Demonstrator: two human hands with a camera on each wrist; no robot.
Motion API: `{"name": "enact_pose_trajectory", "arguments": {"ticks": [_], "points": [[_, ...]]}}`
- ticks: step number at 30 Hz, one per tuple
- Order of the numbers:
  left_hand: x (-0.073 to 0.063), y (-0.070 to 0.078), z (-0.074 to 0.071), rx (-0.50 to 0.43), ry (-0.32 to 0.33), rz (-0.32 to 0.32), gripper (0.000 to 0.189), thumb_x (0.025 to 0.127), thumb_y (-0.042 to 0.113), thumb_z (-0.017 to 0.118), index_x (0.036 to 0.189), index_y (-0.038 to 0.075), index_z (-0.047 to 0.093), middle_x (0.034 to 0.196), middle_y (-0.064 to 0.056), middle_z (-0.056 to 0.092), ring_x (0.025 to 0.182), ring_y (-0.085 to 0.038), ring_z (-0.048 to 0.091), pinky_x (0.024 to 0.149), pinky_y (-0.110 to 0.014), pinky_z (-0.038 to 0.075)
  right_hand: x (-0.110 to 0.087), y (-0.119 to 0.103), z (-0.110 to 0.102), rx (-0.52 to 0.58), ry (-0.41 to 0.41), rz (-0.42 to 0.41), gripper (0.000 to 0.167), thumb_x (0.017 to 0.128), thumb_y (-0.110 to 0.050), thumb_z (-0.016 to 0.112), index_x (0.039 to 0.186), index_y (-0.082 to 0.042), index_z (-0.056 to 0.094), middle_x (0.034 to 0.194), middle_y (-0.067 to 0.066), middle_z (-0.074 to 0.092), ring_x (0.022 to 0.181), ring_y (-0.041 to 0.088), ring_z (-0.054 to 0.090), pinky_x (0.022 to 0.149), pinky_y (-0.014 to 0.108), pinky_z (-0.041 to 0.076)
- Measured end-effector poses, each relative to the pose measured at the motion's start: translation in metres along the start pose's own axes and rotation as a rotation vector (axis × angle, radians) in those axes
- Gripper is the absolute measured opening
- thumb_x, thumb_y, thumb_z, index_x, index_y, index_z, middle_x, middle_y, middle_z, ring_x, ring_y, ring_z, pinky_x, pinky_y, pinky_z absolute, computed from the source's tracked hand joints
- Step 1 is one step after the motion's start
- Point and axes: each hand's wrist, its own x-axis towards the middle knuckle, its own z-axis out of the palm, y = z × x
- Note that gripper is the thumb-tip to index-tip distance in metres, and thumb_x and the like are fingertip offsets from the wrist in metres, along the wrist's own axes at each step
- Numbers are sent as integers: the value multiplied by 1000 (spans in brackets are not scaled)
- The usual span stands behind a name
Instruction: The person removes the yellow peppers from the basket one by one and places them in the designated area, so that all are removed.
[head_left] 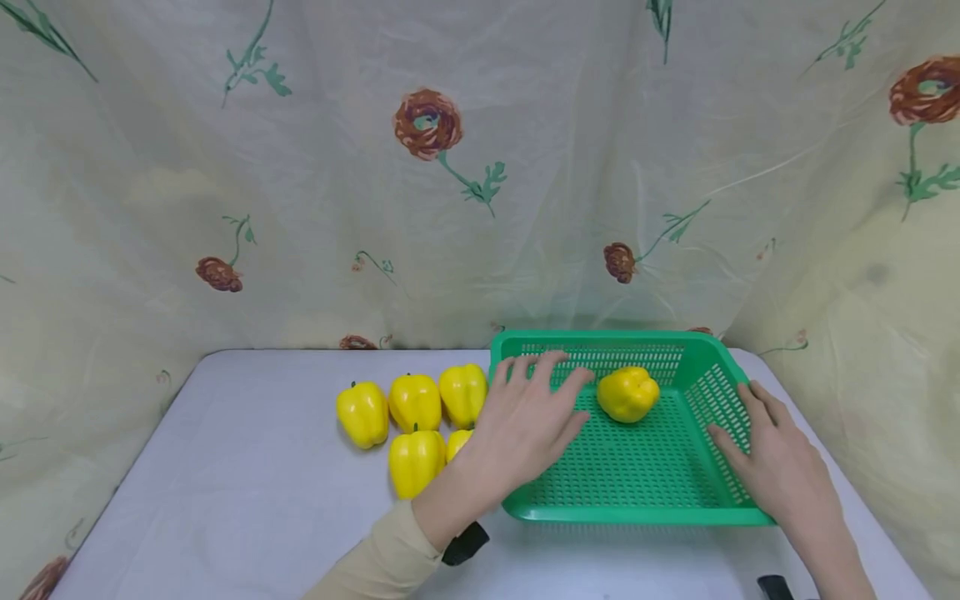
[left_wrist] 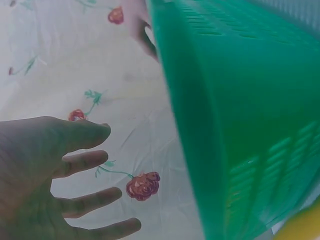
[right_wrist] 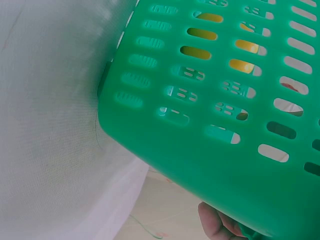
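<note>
A green plastic basket (head_left: 600, 514) with slotted walls stands on the right of the table, holding one yellow bell pepper (head_left: 628, 394) near its back. Over the basket's left side is my left hand (head_left: 528, 421), fingers spread and nothing in them; the left wrist view shows the same empty hand (left_wrist: 60, 170) beside the basket wall (left_wrist: 195, 125). My right hand (head_left: 783, 462) grips the basket's right rim, thumb on the inner side. Its fingertips (right_wrist: 215, 222) show at the rim in the right wrist view, and yellow shows through the slots.
Left of the basket, several yellow bell peppers (head_left: 415, 402) lie grouped on the white tabletop (head_left: 247, 467); my left forearm partly hides one (head_left: 457, 442). A floral curtain (head_left: 525, 250) hangs behind the table and along its sides. A black object (head_left: 774, 587) shows at the lower right.
</note>
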Motion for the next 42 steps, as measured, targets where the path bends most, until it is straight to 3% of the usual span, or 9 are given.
{"name": "enact_pose_trajectory", "arguments": {"ticks": [9,16,24,37,42], "points": [[17,9,3,-50,-35,2,38,108,47,64,142,30,61,149,-4,65,127,-31,70,108,-47,56,-1,0,0,1,7,3,81,109,-40,61,165,7,28,165,40,32,133,68,45,98,83,43],[30,8,12,-60,-13,-2,36,109,47,62,140,29,64,146,-4,66,122,-31,71,100,-44,58,-1,-3,-2,-2,-1,3,80,109,-38,61,164,9,28,165,40,32,133,68,45,98,82,44],[38,7,16,-86,-71,-15,36,110,47,59,142,30,60,150,-4,63,126,-32,69,101,-44,57,-1,-3,-3,-3,-5,9,79,109,-37,62,164,9,29,165,40,32,133,68,45,97,82,44],[47,6,1,-91,-86,-9,39,110,47,59,145,30,58,155,-5,59,126,-32,68,102,-43,56,-1,0,1,-4,16,-6,80,109,-39,62,165,8,29,164,40,34,131,68,47,95,82,45],[54,10,2,-76,-71,6,40,109,48,59,144,30,59,153,-5,60,128,-33,68,101,-43,57,-1,-1,0,-5,9,1,80,109,-39,62,165,8,29,164,40,33,132,68,46,97,82,45]]}}
